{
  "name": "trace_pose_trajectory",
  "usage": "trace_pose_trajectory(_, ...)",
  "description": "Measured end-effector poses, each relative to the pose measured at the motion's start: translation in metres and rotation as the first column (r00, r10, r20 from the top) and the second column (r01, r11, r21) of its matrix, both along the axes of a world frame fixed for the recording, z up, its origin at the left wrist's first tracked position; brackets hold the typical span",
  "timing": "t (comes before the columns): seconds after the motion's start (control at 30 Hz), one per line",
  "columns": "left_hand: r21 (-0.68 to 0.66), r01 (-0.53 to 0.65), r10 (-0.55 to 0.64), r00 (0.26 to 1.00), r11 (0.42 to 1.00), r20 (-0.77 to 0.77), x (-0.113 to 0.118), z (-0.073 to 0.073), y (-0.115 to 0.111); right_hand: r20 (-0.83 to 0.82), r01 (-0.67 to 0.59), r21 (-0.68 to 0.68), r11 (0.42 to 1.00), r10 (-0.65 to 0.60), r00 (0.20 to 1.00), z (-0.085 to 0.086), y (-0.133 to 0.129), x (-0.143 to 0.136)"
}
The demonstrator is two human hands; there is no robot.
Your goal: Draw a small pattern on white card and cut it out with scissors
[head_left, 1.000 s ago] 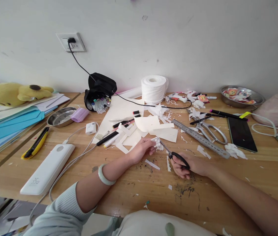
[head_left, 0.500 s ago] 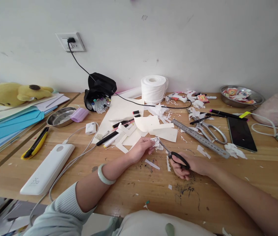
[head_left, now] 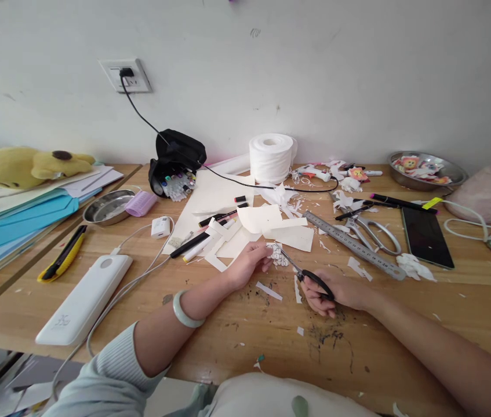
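Note:
Between the fingers of my left hand [head_left: 251, 265] is a small paper cutout [head_left: 277, 254] with black line drawing on it. My right hand [head_left: 324, 292] is closed around the black handles of a small pair of scissors [head_left: 301, 273]. The blades point up and left, their tips at the right edge of the paper cutout. Below the hands, thin paper strips [head_left: 269, 291] lie on the wooden table [head_left: 228, 341]. What is drawn on the paper is too small to make out.
Behind my hands lie white paper pieces [head_left: 291, 236], markers [head_left: 189, 245] and a steel ruler [head_left: 353, 245]. Larger scissors [head_left: 379, 234] and a phone [head_left: 428, 237] are to the right. At left sit a power bank [head_left: 84, 301] and a yellow cutter [head_left: 62, 255]. A tissue roll [head_left: 272, 159] stands at the back.
The scissors' handles have drawn closer together in my right hand. My left hand and the paper cutout stay in nearly the same place.

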State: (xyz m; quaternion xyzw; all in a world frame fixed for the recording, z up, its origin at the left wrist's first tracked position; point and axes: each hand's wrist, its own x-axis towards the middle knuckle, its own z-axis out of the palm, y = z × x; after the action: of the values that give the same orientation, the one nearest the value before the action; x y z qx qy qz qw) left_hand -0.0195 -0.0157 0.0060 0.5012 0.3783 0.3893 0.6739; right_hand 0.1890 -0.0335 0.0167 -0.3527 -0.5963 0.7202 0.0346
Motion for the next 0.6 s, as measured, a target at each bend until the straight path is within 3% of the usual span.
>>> trace_pose_trajectory(0.17, 0.014, -0.042, 0.042, 0.999, 0.999, -0.022, -0.0003, 0.0015, -0.0001, -0.001, 0.006, -0.016, 1.000, -0.006, 1.000, 0.0011, 0.0007, 0.0011)
trace_pose_trajectory(0.6, 0.015, 0.019, -0.019, 1.000, 1.000, -0.020, -0.0025, -0.0047, 0.0014, -0.010, -0.026, -0.026, 0.999, 0.026, 1.000, 0.0013, 0.0015, 0.0009)
